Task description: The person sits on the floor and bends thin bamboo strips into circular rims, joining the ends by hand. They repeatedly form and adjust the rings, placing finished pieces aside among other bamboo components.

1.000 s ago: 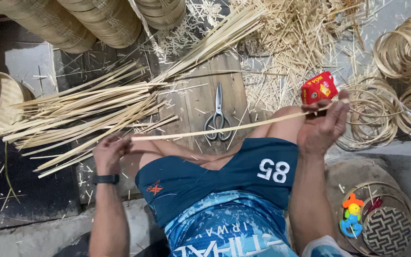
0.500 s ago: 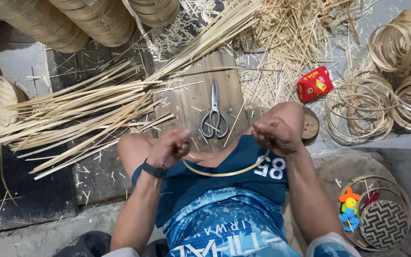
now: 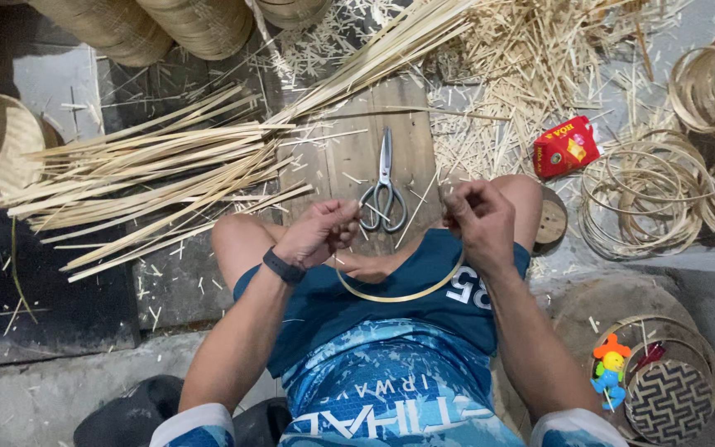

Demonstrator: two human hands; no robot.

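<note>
The left hand (image 3: pixel 318 233) and right hand (image 3: pixel 480 219) each have the grip clenched on one end of a thin bamboo strip (image 3: pixel 399 295), which is bent into a curve hanging over the lap, betw. the knees. Scissors (image 3: pixel 383 184) lie on a wooden board (image 3: pixel 407 132) just beyond the hands. A bundle of bamboo strips (image 3: pixel 151 178) lies to the left, and finished hoops (image 3: pixel 639 199) + a red packet (image 3: pixel 566 147) to the right.
</note>
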